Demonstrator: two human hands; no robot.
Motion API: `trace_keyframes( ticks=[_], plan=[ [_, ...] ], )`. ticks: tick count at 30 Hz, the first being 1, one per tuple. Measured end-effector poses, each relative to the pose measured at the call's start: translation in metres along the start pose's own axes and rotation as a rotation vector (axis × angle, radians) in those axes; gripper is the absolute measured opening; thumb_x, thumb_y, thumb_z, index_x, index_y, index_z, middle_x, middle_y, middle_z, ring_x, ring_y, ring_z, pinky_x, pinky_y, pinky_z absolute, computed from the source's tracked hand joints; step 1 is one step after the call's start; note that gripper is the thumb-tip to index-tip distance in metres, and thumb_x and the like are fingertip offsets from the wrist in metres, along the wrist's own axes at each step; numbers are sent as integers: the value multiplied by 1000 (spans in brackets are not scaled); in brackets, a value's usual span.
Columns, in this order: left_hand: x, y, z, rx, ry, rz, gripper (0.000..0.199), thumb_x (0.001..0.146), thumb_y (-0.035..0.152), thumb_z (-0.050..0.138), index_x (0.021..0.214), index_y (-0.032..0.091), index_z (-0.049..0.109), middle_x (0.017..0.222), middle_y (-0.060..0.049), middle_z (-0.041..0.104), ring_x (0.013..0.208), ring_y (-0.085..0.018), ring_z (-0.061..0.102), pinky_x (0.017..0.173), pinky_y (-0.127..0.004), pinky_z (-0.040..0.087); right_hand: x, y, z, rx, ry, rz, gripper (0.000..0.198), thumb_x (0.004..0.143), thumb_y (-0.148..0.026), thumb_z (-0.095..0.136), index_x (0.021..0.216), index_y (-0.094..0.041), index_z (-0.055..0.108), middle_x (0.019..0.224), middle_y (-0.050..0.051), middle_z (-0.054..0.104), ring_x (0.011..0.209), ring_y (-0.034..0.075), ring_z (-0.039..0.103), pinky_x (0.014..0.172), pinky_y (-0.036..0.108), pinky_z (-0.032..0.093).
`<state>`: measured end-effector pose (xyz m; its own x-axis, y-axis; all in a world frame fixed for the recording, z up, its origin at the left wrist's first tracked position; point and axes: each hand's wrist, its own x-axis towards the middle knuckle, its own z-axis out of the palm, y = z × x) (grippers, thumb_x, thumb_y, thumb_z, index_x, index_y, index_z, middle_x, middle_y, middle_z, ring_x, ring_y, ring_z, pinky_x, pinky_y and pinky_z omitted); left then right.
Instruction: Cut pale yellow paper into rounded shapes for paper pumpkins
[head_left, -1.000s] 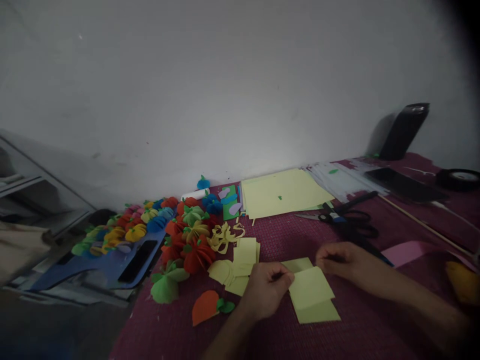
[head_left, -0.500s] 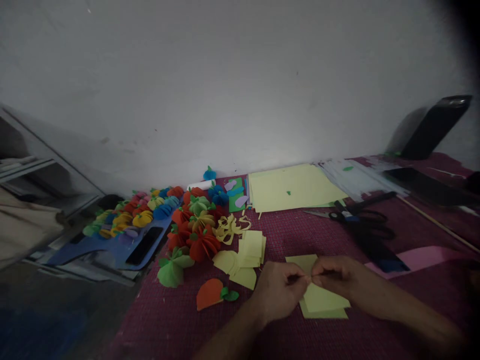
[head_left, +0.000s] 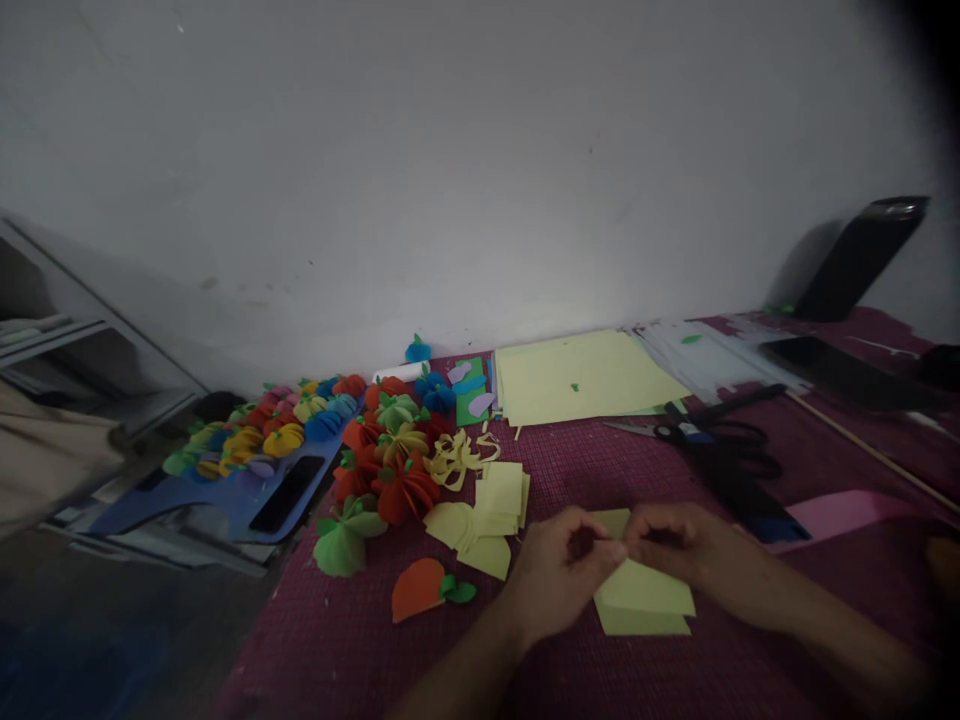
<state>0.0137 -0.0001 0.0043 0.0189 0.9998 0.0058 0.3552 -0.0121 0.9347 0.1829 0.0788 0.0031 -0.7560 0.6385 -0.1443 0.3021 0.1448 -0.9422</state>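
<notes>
My left hand (head_left: 564,568) and my right hand (head_left: 686,552) meet fingertip to fingertip, both closed in a pinch. Whatever sits between the fingertips is too small to make out. Right beneath them lie pale yellow paper pieces (head_left: 645,600), overlapping on the table and partly covered by my fingers. Left of my left hand are a stack of small yellow paper squares (head_left: 500,492) and a folded orange paper pumpkin (head_left: 418,590) with a green leaf.
Several paper pumpkins (head_left: 405,488) crowd the left side, beside curly yellow paper scraps (head_left: 454,460). Yellow sheets (head_left: 592,375) lie against the wall. Scissors (head_left: 739,440), a pink paper strip (head_left: 855,515) and a thin stick (head_left: 870,445) are at the right. A phone (head_left: 287,495) rests on a blue surface.
Both hands stay over the yellow paper, fingertips still together. Their fingers have shifted slightly, the thumbs and index fingers arching a little higher. The view has moved very slightly.
</notes>
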Motion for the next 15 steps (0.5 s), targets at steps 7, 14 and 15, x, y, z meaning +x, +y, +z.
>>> trace_keyframes(
  ticks=[7,14,15],
  plan=[
    [0,-2,-5,147,21,9,26,79,34,44,69,16,59,56,4,44,52,-9,36,50,-19,28,-1,-4,-1,-77,-8,-22,27,76,-41,51,63,-17,56,59,-3,49,57,11,43,51,21,33],
    [1,3,-17,170,38,45,25,79,32,44,67,16,58,55,5,44,52,-9,36,50,-19,28,-5,-5,-32,-136,25,-10,24,76,-38,52,65,-17,58,62,-2,52,60,12,46,57,23,35],
    [0,4,-17,172,20,44,24,79,31,44,68,16,59,56,4,45,52,-9,37,50,-19,28,-5,-6,-33,-130,45,-16,24,76,-38,52,66,-17,58,64,-1,54,62,13,47,58,23,36]
  ],
)
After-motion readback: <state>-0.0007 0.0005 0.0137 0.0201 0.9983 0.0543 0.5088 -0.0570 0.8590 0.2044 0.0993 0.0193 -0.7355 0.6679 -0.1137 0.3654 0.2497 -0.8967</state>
